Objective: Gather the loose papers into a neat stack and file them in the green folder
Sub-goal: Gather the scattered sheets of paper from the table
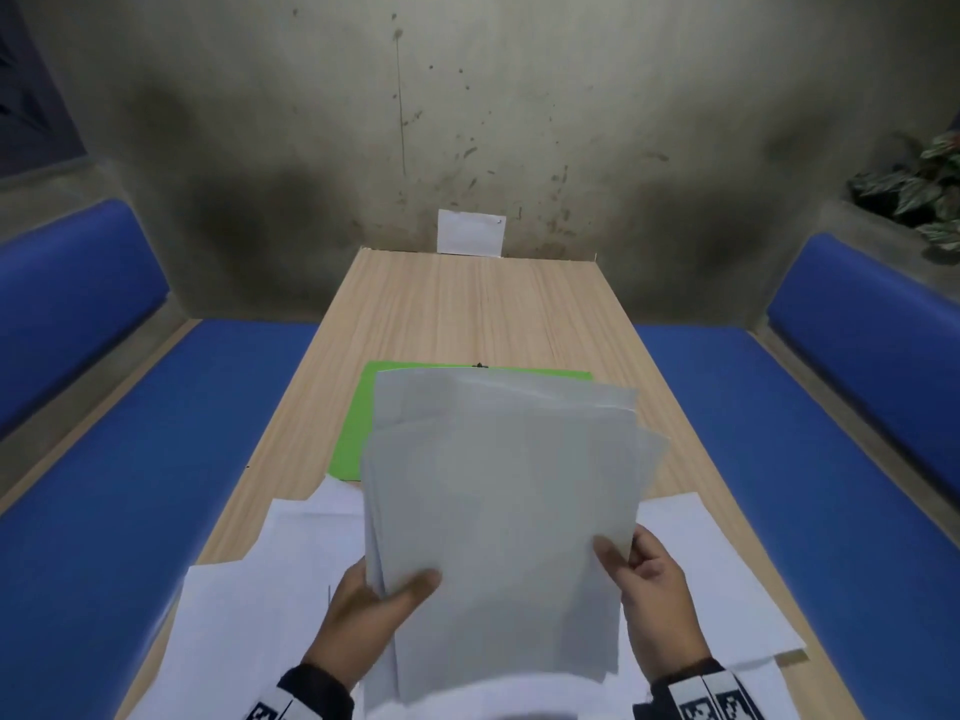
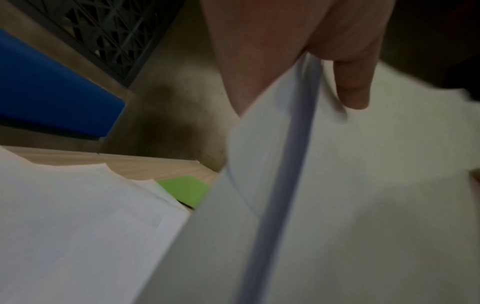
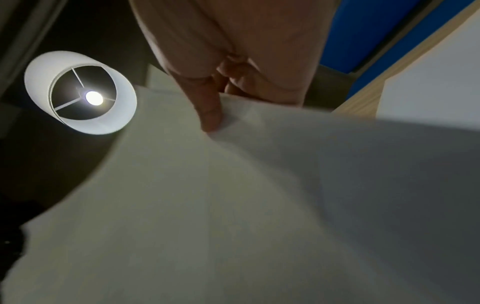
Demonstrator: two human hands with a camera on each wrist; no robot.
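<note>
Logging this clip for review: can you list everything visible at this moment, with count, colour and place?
Held sheaf of white paper sheets: several, uneven edges, raised above the table between both hands.
Loose white paper sheets: several, spread on the near table, left and right.
Flat green folder: one, mid-table, partly hidden behind the sheaf.
Light wooden table: one, centre.
Blue padded benches: two, either side.
White card: one, against the wall at the table's far end.
Leafy plant: one, upper right ledge.
White cylindrical lamp: one, lit, overhead.
Left hand: grips the sheaf's lower left.
Right hand: grips its right edge.
</note>
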